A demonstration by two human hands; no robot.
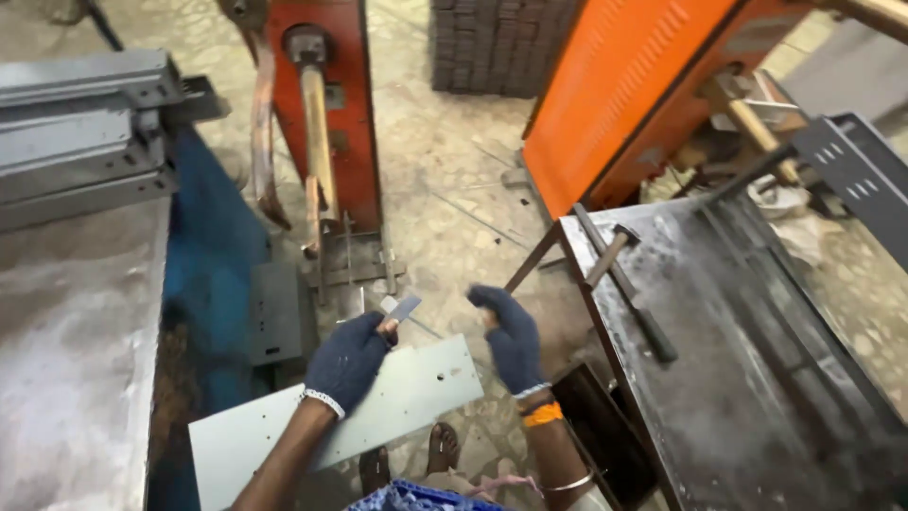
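Observation:
Both my hands wear dark blue knit gloves. My left hand [347, 360] pinches a small grey metal piece [403, 308] between thumb and fingers, just above a long pale grey sheet-metal panel with punched holes [416, 393] that slants across below my arms. My right hand [511, 336] hovers beside it at the panel's right end, fingers loosely curled, holding nothing. An orange band sits on my right wrist.
An orange spot-welding machine [326, 114] with copper arms stands ahead. A dark metal table [747, 378] on the right carries a hammer [610, 254] and a long bar. Stacked grey metal channels [76, 132] lie on the left bench. A second orange machine [624, 85] stands behind.

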